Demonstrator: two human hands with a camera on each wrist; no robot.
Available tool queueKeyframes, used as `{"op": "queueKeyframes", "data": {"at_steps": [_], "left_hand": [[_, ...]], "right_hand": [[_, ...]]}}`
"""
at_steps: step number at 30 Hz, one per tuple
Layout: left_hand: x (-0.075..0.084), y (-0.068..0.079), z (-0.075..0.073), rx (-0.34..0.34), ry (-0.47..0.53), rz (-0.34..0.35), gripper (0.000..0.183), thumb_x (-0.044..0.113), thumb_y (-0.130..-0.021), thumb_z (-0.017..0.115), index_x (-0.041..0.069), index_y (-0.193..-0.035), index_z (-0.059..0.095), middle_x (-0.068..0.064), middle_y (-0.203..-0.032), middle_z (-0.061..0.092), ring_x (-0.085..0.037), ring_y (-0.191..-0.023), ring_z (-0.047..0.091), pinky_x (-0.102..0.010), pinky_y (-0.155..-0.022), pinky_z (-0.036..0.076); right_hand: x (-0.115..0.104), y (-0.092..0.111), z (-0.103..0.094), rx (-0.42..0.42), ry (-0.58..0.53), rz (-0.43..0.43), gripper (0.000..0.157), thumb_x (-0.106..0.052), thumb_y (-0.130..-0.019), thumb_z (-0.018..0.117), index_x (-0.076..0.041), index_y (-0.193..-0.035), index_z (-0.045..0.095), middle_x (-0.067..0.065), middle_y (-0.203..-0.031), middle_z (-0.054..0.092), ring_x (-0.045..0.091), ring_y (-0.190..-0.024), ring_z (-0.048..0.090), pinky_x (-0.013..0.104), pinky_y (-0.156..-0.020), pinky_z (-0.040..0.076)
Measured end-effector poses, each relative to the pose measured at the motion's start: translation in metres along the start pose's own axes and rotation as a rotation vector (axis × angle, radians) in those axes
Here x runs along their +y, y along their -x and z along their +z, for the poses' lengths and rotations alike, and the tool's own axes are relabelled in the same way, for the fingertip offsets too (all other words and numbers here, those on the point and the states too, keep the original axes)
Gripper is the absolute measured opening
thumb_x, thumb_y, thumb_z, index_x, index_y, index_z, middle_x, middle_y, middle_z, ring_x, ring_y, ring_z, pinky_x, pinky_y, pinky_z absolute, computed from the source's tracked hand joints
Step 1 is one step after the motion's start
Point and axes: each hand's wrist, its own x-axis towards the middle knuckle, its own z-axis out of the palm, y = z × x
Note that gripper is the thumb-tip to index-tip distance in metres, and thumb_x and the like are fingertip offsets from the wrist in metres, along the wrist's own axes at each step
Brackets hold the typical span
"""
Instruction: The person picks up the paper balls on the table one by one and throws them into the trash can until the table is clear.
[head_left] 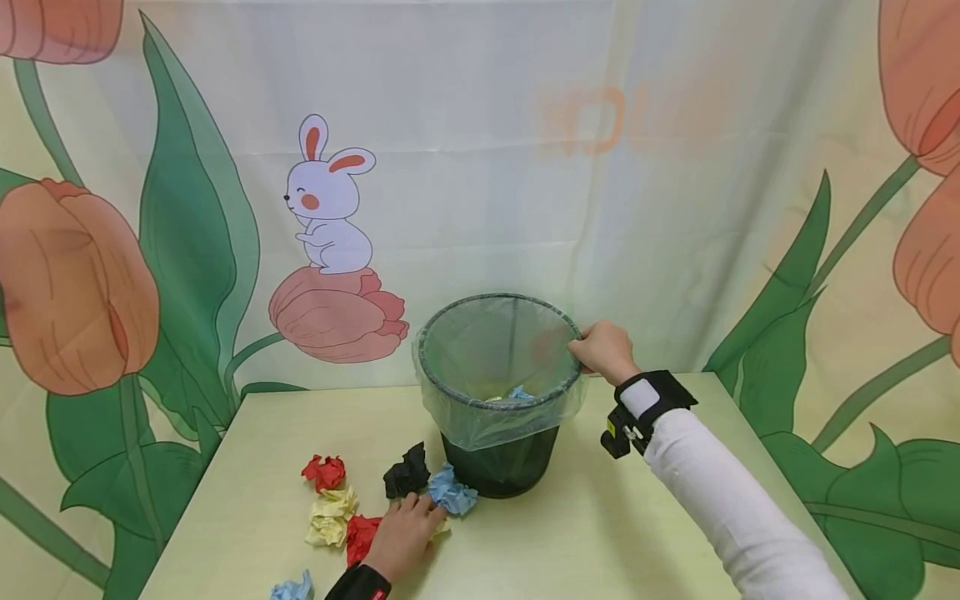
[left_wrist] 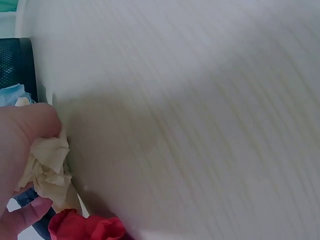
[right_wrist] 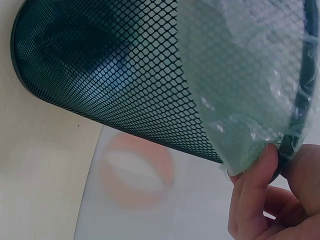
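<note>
My right hand [head_left: 606, 352] pinches the rim of a black mesh wastebasket [head_left: 498, 467], thumb and fingers also on its translucent green liner bag [right_wrist: 240, 110]. My left hand [head_left: 405, 535] is down at the table among crumpled paper balls. In the left wrist view its thumb and fingers close around a pale yellow paper ball [left_wrist: 50, 167], mostly covered by the hand in the head view. Beside its fingertips lie a blue paper ball [head_left: 452, 490], against the basket's base, and a black paper ball [head_left: 407, 472]. A red paper ball [head_left: 362, 537] sits left of the hand.
Farther left are another red ball [head_left: 325, 472] and a yellow ball [head_left: 332, 517]. A blue ball [head_left: 292, 587] is near the bottom edge. Crumpled blue paper [head_left: 520, 393] shows inside the basket. A printed curtain [head_left: 480, 167] hangs behind the table [head_left: 600, 533].
</note>
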Motion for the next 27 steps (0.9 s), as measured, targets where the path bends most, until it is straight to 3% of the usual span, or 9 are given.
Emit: {"op": "queueKeyframes", "data": {"at_steps": [8, 19, 27], "left_hand": [[0.000, -0.001, -0.001, 0.001, 0.020, 0.027, 0.030, 0.019, -0.067, 0.078, 0.016, -0.093, 0.061, -0.002, -0.086, 0.054, -0.019, -0.075, 0.049, -0.029, -0.052, 0.041], [0.000, -0.003, -0.006, 0.015, 0.079, 0.055, 0.033, 0.014, -0.068, 0.075, 0.015, -0.097, 0.059, -0.003, -0.091, 0.054, -0.018, -0.075, 0.050, -0.023, -0.047, 0.038], [-0.003, -0.006, -0.018, 0.067, 0.120, 0.078, 0.031, 0.009, -0.066, 0.072, 0.016, -0.091, 0.056, 0.001, -0.085, 0.049, -0.015, -0.071, 0.045, -0.020, -0.046, 0.031]], "right_hand": [[-0.001, 0.000, 0.000, -0.001, -0.012, 0.006, 0.043, -0.012, -0.080, 0.052, -0.019, -0.044, 0.031, -0.005, -0.039, 0.038, 0.014, -0.041, 0.051, 0.021, -0.038, 0.026], [0.001, 0.000, 0.000, 0.004, -0.015, 0.001, 0.043, -0.012, -0.081, 0.053, -0.019, -0.044, 0.031, -0.005, -0.038, 0.038, 0.014, -0.041, 0.052, 0.022, -0.038, 0.027], [0.000, -0.001, 0.001, 0.000, -0.007, 0.002, 0.043, -0.012, -0.081, 0.053, -0.018, -0.044, 0.031, -0.005, -0.038, 0.037, 0.012, -0.040, 0.051, 0.021, -0.038, 0.024]]}}
